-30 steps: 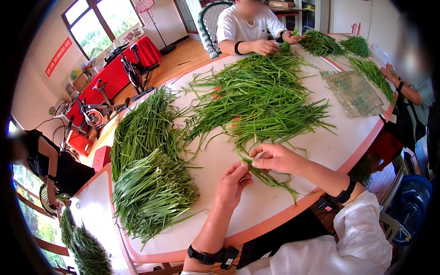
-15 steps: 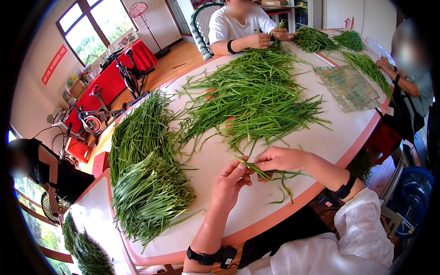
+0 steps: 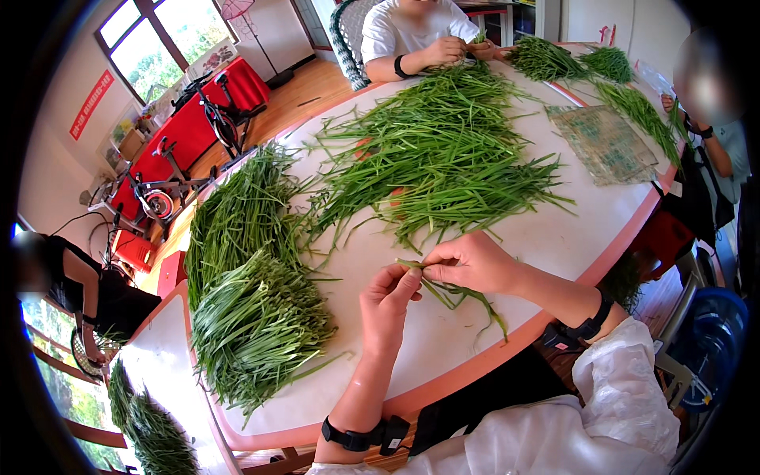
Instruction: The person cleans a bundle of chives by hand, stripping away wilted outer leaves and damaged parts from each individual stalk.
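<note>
Above the near edge of the table, my left hand (image 3: 386, 297) pinches the stem end of a few garlic chives (image 3: 469, 294) between thumb and fingers. My right hand (image 3: 479, 263) is closed on the same strands just beside it, the fingertips of both hands almost meeting. The loose leaves droop below my right hand, with a curled tip towards the table edge. Ahead of my hands spreads a large loose heap of garlic chives (image 3: 443, 150). To the left lie a neatly gathered pile (image 3: 261, 328) and another pile (image 3: 241, 214) behind it.
The white table (image 3: 546, 237) has a pink rim. A flattened greenish bag (image 3: 606, 142) lies at the right, with more chive bunches (image 3: 546, 59) behind. Co-workers sit across and at the right; another is at the left. A blue water bottle (image 3: 712, 340) stands below right.
Both my hands have shifted slightly left, still on the strands, and my right hand has come closer to the stem end. The co-worker across has lowered their hands.
</note>
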